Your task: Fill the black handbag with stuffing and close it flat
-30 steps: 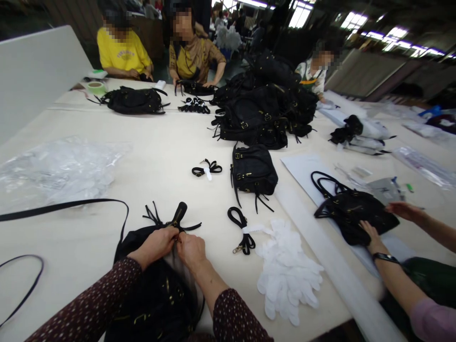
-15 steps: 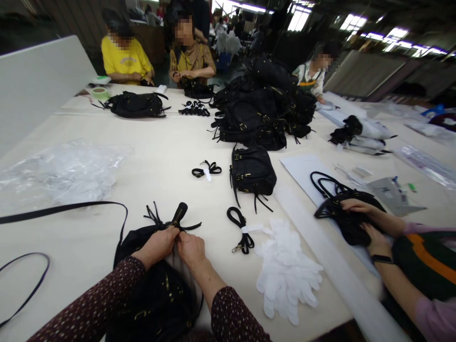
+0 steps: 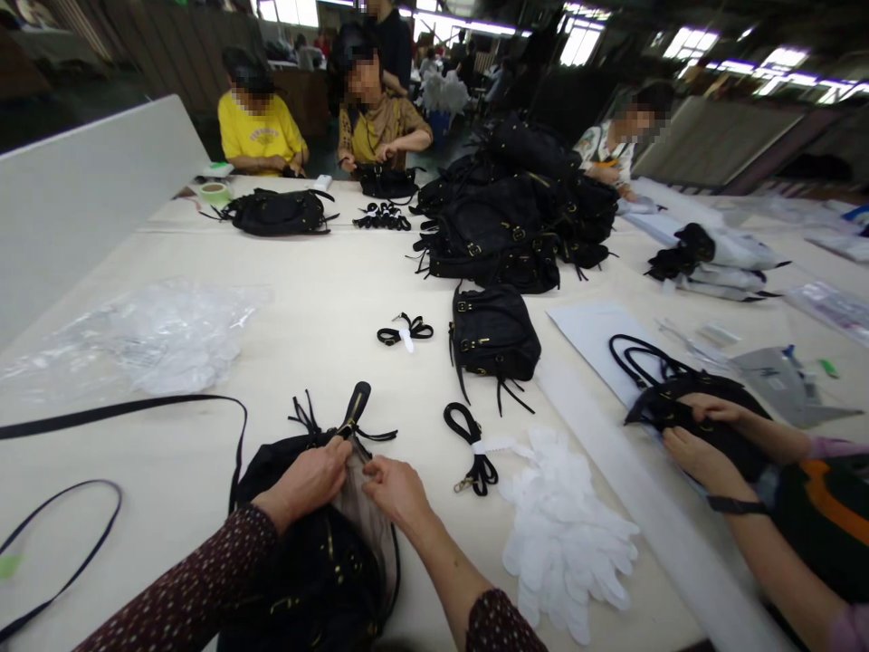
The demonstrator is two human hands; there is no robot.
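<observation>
The black handbag (image 3: 309, 552) lies at the table's (image 3: 326, 299) near edge, long axis running away from the person; left hand (image 3: 309, 480) fingers pinch its opening, right hand (image 3: 397, 489) fingers pinch the grey lining (image 3: 363, 516) just beside, equally near.

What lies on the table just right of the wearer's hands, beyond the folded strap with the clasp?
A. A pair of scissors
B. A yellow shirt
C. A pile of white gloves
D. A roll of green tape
C: the white gloves lie in a heap right of the strap, while the left hand and right hand work at the open black bag.
</observation>
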